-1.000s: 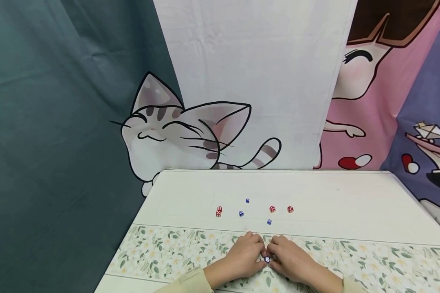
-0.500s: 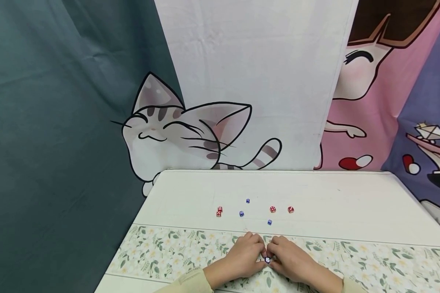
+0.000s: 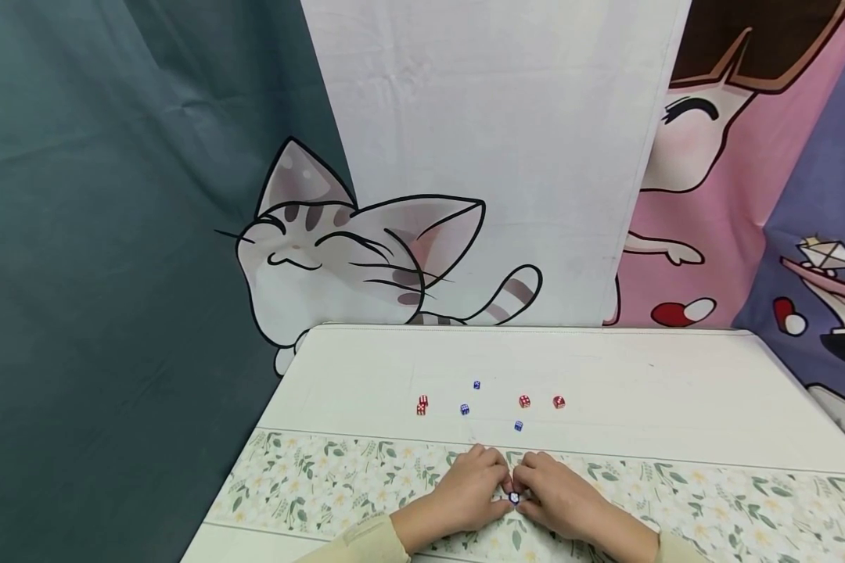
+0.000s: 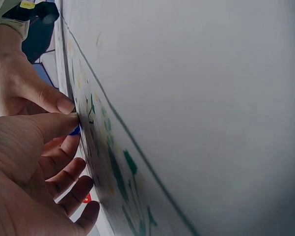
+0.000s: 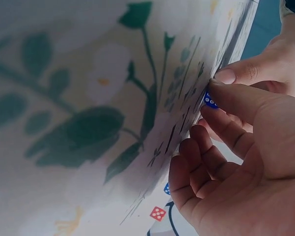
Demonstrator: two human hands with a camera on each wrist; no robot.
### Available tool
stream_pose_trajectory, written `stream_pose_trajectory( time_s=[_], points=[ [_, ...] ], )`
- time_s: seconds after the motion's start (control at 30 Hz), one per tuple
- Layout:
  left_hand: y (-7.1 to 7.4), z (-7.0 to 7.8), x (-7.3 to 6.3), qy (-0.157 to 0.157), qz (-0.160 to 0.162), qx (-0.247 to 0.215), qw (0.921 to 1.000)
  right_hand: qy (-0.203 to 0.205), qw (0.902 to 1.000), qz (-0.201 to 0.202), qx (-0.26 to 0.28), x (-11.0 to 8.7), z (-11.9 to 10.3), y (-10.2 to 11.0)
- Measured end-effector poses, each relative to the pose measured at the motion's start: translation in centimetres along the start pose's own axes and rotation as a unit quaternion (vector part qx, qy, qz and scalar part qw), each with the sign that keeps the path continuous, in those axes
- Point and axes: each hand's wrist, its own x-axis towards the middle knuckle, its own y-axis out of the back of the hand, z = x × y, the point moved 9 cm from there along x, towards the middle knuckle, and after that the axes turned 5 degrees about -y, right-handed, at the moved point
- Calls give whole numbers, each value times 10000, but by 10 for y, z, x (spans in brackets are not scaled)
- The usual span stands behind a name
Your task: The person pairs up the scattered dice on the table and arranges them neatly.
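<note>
A small blue die [image 3: 514,498] with white pips sits between both hands over the floral band of the table. My left hand [image 3: 470,493] pinches it from the left with thumb and fingertips. From the right side my right hand [image 3: 562,499] pinches the same die, and the two thumbs meet at its near side. Up close in the right wrist view, part of the blue die [image 5: 210,101] shows under the thumb tips. Only a sliver of the blue die [image 4: 74,131] appears in the left wrist view; the fingers cover the rest.
Beyond the hands lie two touching red dice [image 3: 422,406], a blue die [image 3: 476,385], another blue die [image 3: 465,410] and a third blue die [image 3: 518,426]. Two more red dice [image 3: 524,401] lie farther right. A cartoon-printed curtain [image 3: 507,156] hangs behind the white table [image 3: 662,391].
</note>
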Motion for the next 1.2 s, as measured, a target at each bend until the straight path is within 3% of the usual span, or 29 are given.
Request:
stream_pose_trajectory(
  time_s=[0.13, 0.37, 0.47, 0.77, 1.2],
  points=[
    [0, -1, 1, -77, -77, -10, 9999, -65, 9999, -78, 45, 0, 1, -1],
    [10, -5, 9, -106, -508, -306, 9982, -26, 10000, 3, -36, -2, 1, 0],
    [15, -11, 15, -66, -501, -448, 9977, 56, 9999, 47, -107, -2, -1, 1],
    [26, -27, 34, 39, -201, -273, 9994, -44, 9998, -71, -196, -1, 1, -2],
    [41, -72, 40, 687, 324, -451, 9961, -115, 9996, -172, -187, -1, 2, -4]
  ],
)
